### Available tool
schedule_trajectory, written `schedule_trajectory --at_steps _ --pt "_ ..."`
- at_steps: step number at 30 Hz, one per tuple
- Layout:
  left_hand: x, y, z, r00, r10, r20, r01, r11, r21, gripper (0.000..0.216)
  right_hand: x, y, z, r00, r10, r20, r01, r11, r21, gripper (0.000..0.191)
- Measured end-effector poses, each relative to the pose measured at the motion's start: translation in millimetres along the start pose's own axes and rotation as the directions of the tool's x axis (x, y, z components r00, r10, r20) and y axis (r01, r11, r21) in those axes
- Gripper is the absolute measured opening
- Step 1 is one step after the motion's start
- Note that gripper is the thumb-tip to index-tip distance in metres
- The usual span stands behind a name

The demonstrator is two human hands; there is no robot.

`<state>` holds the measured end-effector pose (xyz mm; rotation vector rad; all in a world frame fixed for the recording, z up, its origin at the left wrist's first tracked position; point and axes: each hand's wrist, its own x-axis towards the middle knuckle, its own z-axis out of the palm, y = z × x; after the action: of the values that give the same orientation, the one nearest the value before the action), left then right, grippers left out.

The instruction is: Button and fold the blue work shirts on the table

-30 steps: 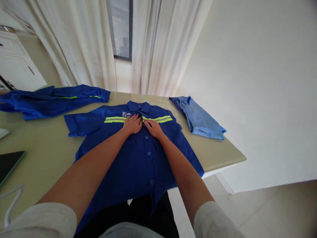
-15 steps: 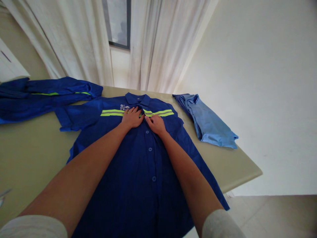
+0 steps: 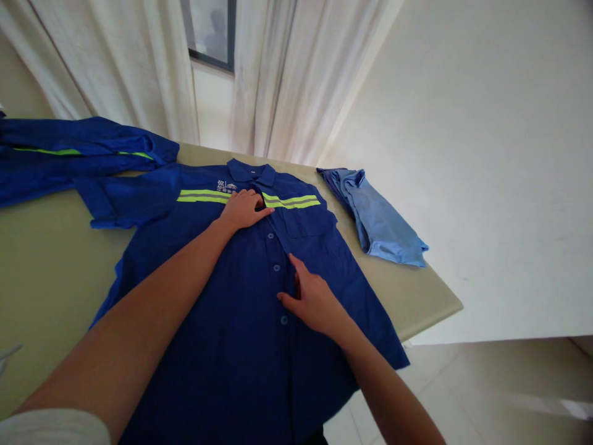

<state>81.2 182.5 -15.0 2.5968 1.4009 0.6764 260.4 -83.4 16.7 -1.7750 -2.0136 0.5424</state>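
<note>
A dark blue short-sleeved work shirt (image 3: 222,346) lies front up on the table, collar at the far end. A yellow-green reflective band crosses its chest, a white logo sits above the band, and buttons run down the front. My left hand (image 3: 243,209) rests on the chest by the placket, at the band, fingers spread and the thumb pointing right. Lower down, my right hand (image 3: 312,300) is over the placket beside the buttons, thumb and index finger apart, with nothing visible between them. Whether its fingertips touch the cloth I cannot tell.
Another blue garment with reflective stripes (image 3: 83,148) lies at the far left, next to the shirt's sleeve. A folded light blue garment (image 3: 384,222) lies near the right edge of the table (image 3: 430,303). Curtains (image 3: 139,68) and a white wall (image 3: 486,154) stand behind.
My right hand has left the chest band and moved down the placket toward me, its fingers now apart. My left hand stays at the band. The camera view has shifted slightly.
</note>
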Motion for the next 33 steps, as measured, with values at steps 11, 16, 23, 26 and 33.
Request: schedule_trajectory --at_steps 11,16,23,26,33 --pt "9 -11 4 0.998 -0.061 -0.019 0.055 0.974 -0.219 0.024 -74 -38 54 0.948 0.013 -0.318 -0.007 1.0 0.019 0.062" --pt "7 -10 5 0.981 -0.191 -0.025 0.186 0.974 -0.127 0.026 -74 -38 53 0.964 -0.004 -0.266 0.004 1.0 0.001 0.048" --pt "5 33 -13 0.991 -0.085 -0.105 0.077 0.994 -0.078 0.049 -82 -50 44 0.943 -0.076 -0.324 0.077 0.997 -0.012 0.059" --pt "1 60 -1 0.998 0.023 0.062 -0.019 0.997 -0.068 0.056 -97 -56 37 0.926 -0.118 -0.359 0.125 0.992 -0.001 0.06" --pt "-22 69 31 0.973 0.09 0.212 -0.092 0.996 -0.002 0.073 -136 -55 71 0.972 -0.197 -0.129 0.173 0.97 -0.171 0.108"
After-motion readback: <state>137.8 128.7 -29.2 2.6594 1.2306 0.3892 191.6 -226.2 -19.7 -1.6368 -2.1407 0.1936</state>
